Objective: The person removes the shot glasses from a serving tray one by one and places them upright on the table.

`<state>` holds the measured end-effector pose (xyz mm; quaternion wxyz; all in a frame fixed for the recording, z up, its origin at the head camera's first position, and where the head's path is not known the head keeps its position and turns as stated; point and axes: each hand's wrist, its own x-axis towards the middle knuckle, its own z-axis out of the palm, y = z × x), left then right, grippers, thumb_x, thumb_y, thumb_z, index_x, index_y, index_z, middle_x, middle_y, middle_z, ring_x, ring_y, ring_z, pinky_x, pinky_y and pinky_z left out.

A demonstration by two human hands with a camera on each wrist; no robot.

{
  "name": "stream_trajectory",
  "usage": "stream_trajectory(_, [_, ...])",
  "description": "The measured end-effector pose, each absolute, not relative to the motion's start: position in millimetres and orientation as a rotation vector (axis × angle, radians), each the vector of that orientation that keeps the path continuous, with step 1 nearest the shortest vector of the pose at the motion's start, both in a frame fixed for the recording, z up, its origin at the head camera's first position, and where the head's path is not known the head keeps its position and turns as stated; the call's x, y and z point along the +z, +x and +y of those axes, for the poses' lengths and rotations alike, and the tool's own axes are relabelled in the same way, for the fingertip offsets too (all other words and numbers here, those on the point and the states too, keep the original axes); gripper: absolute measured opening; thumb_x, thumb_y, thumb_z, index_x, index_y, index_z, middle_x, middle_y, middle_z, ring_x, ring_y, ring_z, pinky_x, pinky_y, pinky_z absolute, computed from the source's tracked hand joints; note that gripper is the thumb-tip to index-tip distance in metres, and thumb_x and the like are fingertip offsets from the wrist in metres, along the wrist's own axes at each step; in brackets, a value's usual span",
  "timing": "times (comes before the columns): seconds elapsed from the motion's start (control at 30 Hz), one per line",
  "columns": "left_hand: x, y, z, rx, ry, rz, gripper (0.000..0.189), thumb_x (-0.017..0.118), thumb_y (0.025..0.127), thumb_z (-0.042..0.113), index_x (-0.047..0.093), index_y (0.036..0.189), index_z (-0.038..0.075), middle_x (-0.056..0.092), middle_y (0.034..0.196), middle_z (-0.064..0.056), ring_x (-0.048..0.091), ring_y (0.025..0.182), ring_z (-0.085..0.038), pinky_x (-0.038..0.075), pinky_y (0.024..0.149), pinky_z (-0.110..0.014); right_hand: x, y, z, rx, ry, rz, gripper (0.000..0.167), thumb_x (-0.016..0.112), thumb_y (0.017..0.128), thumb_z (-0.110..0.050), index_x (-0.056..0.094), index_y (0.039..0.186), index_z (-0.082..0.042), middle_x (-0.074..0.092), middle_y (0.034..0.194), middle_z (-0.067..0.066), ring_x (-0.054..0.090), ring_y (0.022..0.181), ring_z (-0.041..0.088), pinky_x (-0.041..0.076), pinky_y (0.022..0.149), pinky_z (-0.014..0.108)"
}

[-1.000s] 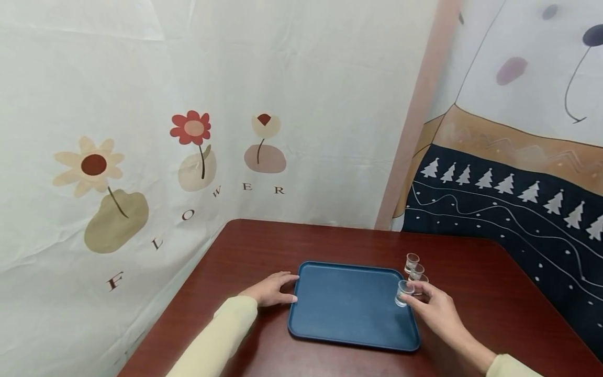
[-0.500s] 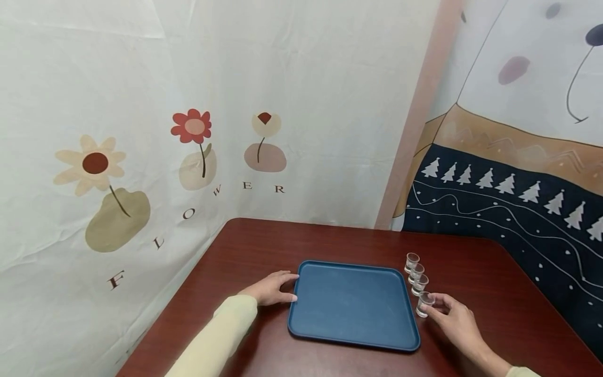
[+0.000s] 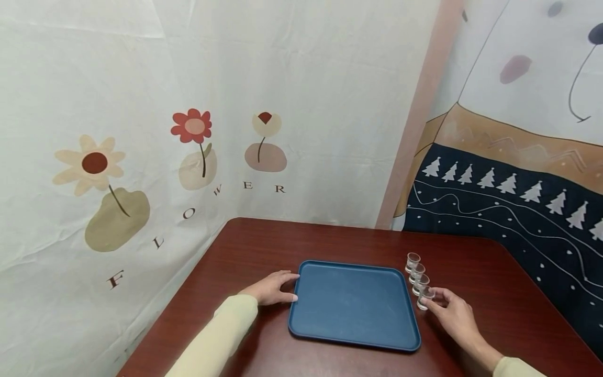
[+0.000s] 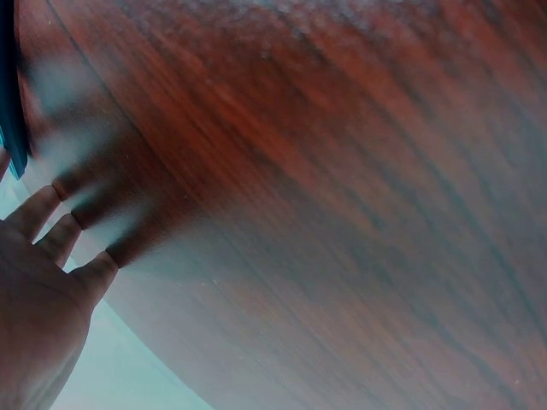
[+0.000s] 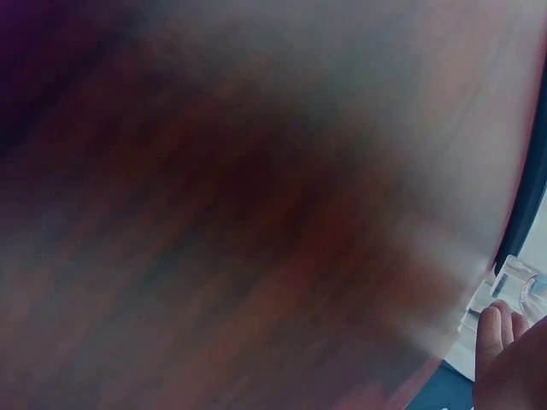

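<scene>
My right hand (image 3: 454, 314) pinches a small clear shot glass (image 3: 425, 299) between thumb and fingers. This glass stands upright at the near end of a row, just right of the blue tray (image 3: 353, 342). Beyond it, other shot glasses (image 3: 413, 262) line up away from me along the tray's right edge. In the right wrist view, only the fingertips (image 5: 489, 329) and a clear glass (image 5: 520, 278) show at the lower right corner. My left hand (image 3: 270, 289) lies at the tray's left edge, thumb and fingers spread and touching the rim. Spread fingers (image 4: 92, 272) appear over the wood in the left wrist view.
The tray's bare surface lies in the middle of the reddish-brown wooden table (image 3: 282, 238). A white cloth with printed flowers (image 3: 190, 127) hangs behind and to the left. At the right hangs a dark cloth with white trees (image 3: 506, 183).
My right hand has carried the shot glass from above the tray's right edge rightward and down to the row's near end, then slid it slightly closer to the others. My left hand stays put.
</scene>
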<state>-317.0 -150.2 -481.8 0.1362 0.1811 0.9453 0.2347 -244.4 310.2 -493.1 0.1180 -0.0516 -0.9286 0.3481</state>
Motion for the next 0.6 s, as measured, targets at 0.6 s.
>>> stream_trajectory(0.6, [-480.0,-316.6,-149.6,0.688,0.524,2.737,0.068,0.072,0.090,0.044,0.049,0.148,0.019,0.037,0.158,-0.015,0.032,0.148,-0.036,0.035,0.115,-0.058,-492.6,-249.1,310.0,1.036,-0.157,-2.787,0.056,0.075,0.089,-0.033,0.060,0.128,0.005,0.071,0.114,0.023,0.072,0.098,0.031,0.055,0.085,0.046])
